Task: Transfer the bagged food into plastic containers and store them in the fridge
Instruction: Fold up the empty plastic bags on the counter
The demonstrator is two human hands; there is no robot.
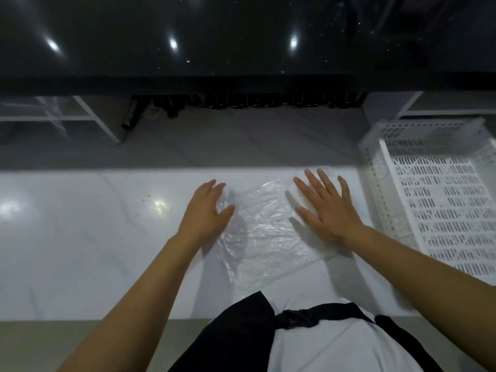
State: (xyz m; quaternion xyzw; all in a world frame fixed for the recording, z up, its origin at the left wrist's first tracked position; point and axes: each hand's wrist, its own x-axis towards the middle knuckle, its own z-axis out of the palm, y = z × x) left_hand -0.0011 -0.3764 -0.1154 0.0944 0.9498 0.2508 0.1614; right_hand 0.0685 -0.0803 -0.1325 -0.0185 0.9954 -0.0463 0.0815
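On the white counter, left of both hands, there is only a bright glare spot and a few faint specks. Farther back on that side, under the edge of a dark glossy shelf, a clear box sits in shadow, and a row of small dark bottles lines the back edge, well beyond the fingertips.

The left hand lies with straight, loosely spread fingers over the left edge of a clear plastic bag; whether the palm presses it or hovers just above I cannot tell. The bag lies flat and crinkled on the counter between the two hands and runs back toward the person's body. It looks flat, and no contents show inside it.

The right hand is flat too, its fingers fanned wide and straight, on or just over the bag's right edge. Neither hand curls round anything.

Just right of the right hand stands a white perforated crate, its near wall close to the little finger.

Below the hands, the person's white shirt and black apron fill the lower middle.
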